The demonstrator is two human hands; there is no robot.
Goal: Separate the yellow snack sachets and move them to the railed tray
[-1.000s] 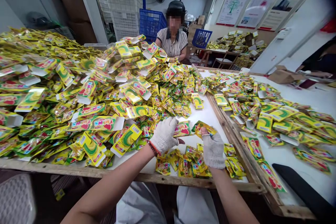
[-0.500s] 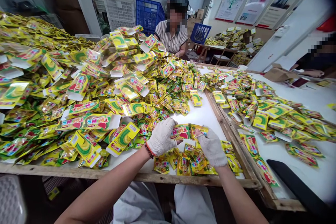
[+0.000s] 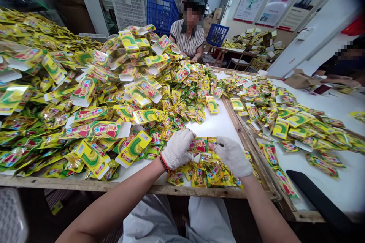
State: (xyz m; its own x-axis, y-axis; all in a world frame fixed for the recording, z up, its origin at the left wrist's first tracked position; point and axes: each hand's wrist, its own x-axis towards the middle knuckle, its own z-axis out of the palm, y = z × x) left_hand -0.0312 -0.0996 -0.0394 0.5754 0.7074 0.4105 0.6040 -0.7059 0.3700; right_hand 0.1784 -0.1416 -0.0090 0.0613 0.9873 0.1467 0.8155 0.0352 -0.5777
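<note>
Both my hands wear white knit gloves. My left hand (image 3: pixel 179 148) and my right hand (image 3: pixel 233 155) are closed on the two ends of a small yellow, green and red sachet (image 3: pixel 201 145), held just above the white table (image 3: pixel 216 125). Under my hands lies a small cluster of the same sachets (image 3: pixel 209 172) near the table's wooden front edge. A huge heap of sachets and flat yellow cartons (image 3: pixel 85 91) rises to the left of my left hand.
A second white table (image 3: pixel 336 182) to the right carries more sachets and cartons (image 3: pixel 285 121). A person in a striped shirt (image 3: pixel 188 40) sits across the heap. Blue crates (image 3: pixel 162 13), white crates and a cardboard box (image 3: pixel 299 79) stand behind. Another person sits at the far right.
My hands came together: the left lifted a sachet from the edge of the heap and the right moved in to grip its other end. The camera tilted slightly down.
</note>
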